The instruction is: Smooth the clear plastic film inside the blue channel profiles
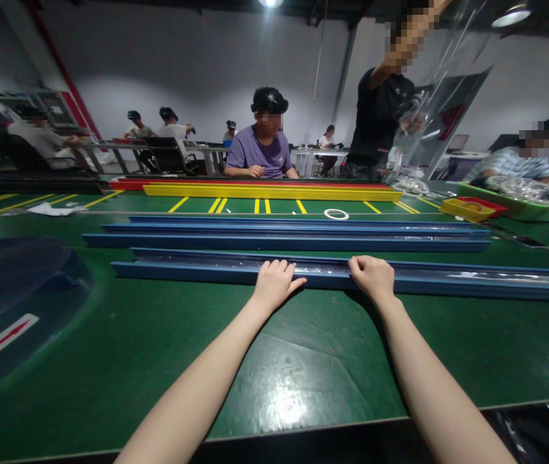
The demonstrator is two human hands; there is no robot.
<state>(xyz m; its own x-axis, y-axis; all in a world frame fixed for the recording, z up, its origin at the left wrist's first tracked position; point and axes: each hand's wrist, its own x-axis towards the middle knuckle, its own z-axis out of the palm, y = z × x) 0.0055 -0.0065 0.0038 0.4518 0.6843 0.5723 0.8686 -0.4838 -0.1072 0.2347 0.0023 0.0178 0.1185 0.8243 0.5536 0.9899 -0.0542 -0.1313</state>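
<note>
A long blue channel strip (197, 273) lies across the green table in front of me, with shiny clear film (320, 266) along its trough. My left hand (274, 283) rests on the channel's near wall, its fingers curled over into the trough and its thumb stretched out along the front. To the right, my right hand (375, 277) is closed at the same channel, fingers bent down into the trough. Its fingertips are hidden, so I cannot tell whether they pinch the film too. Behind lie more blue channels (274, 243), parallel to this one.
Yellow strips (274, 192) and red ones lie at the far side, before a seated person (262, 145). A standing person (375, 122) lifts clear plastic. A transparent blue-tinted object (28, 290) lies left. A white ring (336, 214) and a green tray (540, 209) are farther back.
</note>
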